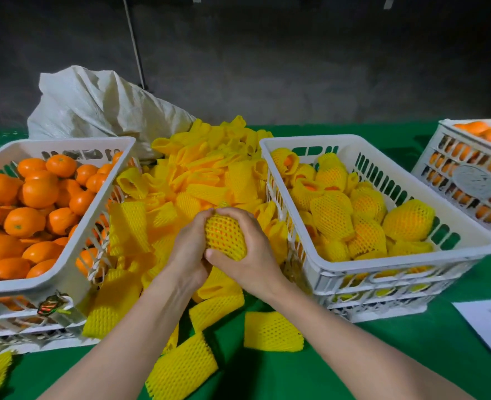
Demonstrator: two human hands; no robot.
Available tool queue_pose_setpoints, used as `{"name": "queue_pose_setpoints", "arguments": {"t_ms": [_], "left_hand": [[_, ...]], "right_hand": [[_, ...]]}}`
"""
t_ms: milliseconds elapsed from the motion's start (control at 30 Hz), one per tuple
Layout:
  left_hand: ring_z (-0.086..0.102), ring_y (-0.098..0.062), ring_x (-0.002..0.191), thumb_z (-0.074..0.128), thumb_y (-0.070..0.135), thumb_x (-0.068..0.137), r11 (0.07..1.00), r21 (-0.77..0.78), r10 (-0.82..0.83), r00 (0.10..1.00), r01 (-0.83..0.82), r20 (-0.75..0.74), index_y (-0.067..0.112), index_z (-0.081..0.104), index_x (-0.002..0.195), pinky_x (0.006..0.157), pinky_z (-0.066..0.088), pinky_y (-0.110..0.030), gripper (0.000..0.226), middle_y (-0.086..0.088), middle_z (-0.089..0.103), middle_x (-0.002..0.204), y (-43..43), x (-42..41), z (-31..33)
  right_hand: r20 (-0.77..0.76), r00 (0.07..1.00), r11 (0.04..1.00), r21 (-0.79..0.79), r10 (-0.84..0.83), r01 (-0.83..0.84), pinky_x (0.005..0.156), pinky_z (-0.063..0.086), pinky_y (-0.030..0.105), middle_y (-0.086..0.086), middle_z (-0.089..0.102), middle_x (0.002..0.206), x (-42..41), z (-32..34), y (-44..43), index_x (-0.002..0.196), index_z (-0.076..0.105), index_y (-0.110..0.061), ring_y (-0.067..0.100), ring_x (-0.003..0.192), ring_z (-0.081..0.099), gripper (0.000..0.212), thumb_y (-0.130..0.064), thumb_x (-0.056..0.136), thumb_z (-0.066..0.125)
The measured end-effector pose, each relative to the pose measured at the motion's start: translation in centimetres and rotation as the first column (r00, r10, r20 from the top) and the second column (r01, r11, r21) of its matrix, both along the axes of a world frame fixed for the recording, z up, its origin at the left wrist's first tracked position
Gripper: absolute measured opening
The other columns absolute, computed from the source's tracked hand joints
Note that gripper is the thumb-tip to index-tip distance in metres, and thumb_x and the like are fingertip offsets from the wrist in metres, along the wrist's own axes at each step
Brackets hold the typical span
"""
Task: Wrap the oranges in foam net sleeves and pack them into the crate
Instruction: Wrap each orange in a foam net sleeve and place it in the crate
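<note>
Green table [383, 356], both hands [189, 249] gripping sleeved orange [225, 236]

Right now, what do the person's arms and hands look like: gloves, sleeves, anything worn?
Both are bare. The left hand and right hand have no gloves, and no rings show. Both forearms are uncovered up to the frame's bottom edge: no sleeves, watch, wristbands, cables or markings are visible.
</note>
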State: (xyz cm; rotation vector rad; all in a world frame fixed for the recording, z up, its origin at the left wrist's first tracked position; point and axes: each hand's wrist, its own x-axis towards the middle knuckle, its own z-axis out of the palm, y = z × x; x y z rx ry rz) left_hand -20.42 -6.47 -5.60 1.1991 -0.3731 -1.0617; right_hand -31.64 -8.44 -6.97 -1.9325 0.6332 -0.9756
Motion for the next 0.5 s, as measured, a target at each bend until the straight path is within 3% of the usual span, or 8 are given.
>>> {"name": "queue_pose_setpoints", "arguments": {"t_ms": [67, 100, 200, 267, 333, 433, 500], "left_hand": [[0.065, -0.006, 0.050, 0.051, 0.027, 0.096, 1.000, -0.016, 0.008, 0.998, -0.007, 0.058, 0.014, 0.062, 0.080, 0.044, 0.048, -0.018, 0.023, 0.004, 0.067, 0.053, -0.7, -1.2, 0.5], [0.066, -0.007, 0.053, 0.051, 0.030, 0.096, 1.000, -0.023, 0.006, 0.997, -0.004, 0.078, 0.015, 0.062, 0.080, 0.046, 0.048, -0.018, 0.025, 0.005, 0.068, 0.055, -1.1, -1.9, 0.8], [0.071, -0.015, 0.080, 0.045, 0.047, 0.095, 0.994, -0.093, -0.048, 0.996, 0.055, 0.077, 0.014, 0.066, 0.096, 0.068, 0.054, -0.029, 0.039, -0.001, 0.075, 0.081, -2.5, -4.4, 1.6], [0.070, -0.013, 0.089, 0.037, 0.055, 0.093, 0.986, -0.156, -0.047, 0.998, 0.053, 0.042, 0.018, 0.062, 0.111, 0.073, 0.055, -0.029, 0.048, 0.000, 0.074, 0.095, -3.6, -6.2, 1.8], [0.062, -0.013, 0.106, 0.034, 0.049, 0.097, 0.988, -0.157, 0.033, 0.973, 0.003, 0.228, 0.020, 0.053, 0.124, 0.088, 0.050, -0.030, 0.044, 0.004, 0.065, 0.113, -4.9, -8.0, 1.4], [0.056, -0.021, 0.103, 0.045, 0.021, 0.100, 0.979, -0.199, 0.167, 0.746, -0.046, 0.645, 0.016, 0.052, 0.109, 0.082, 0.044, -0.027, 0.012, 0.005, 0.055, 0.101, -7.2, -10.0, 0.3], [0.056, -0.021, 0.095, 0.050, 0.009, 0.096, 0.982, -0.186, 0.136, 0.524, 0.043, 0.841, 0.008, 0.055, 0.108, 0.071, 0.038, -0.020, 0.012, -0.001, 0.057, 0.099, -9.3, -10.8, -0.2]], "right_hand": [[0.023, 1.000, 1.000, -0.011, -0.020, 0.020, 0.097, 0.040, 0.020, 0.000, 0.046, 0.127, -1.1, 0.6, -0.7, 0.117, 0.044, -0.039, 0.007, 0.118, 0.044, 0.054, -0.017, 0.077, 0.072], [0.030, 0.999, 1.000, -0.012, -0.027, 0.027, 0.095, 0.041, 0.020, 0.000, 0.048, 0.125, -1.7, 1.0, -1.2, 0.115, 0.046, -0.038, 0.008, 0.116, 0.046, 0.053, -0.016, 0.075, 0.073], [0.094, 0.995, 0.999, 0.022, -0.034, 0.032, 0.091, 0.047, 0.030, 0.000, 0.055, 0.116, -4.0, 2.4, -3.0, 0.110, 0.051, -0.029, 0.015, 0.111, 0.053, 0.047, -0.016, 0.071, 0.075], [0.153, 0.986, 0.997, 0.043, -0.068, 0.062, 0.088, 0.049, 0.030, -0.005, 0.057, 0.112, -5.9, 3.0, -4.6, 0.107, 0.053, -0.028, 0.014, 0.107, 0.056, 0.046, -0.014, 0.071, 0.077], [0.165, 0.979, 0.992, 0.061, -0.116, 0.107, 0.086, 0.049, 0.026, -0.009, 0.057, 0.113, -7.9, 3.1, -6.4, 0.108, 0.052, -0.030, 0.009, 0.106, 0.056, 0.048, -0.010, 0.073, 0.078], [0.126, 0.964, 0.969, 0.106, -0.234, 0.221, 0.073, 0.049, 0.016, -0.020, 0.053, 0.108, -11.0, 3.0, -9.5, 0.110, 0.046, -0.041, -0.005, 0.095, 0.055, 0.056, -0.015, 0.073, 0.079], [0.050, 0.934, 0.925, 0.165, -0.355, 0.343, 0.064, 0.045, 0.018, -0.023, 0.046, 0.102, -12.5, 3.0, -12.2, 0.108, 0.038, -0.042, -0.003, 0.087, 0.051, 0.060, -0.020, 0.069, 0.079]]}}
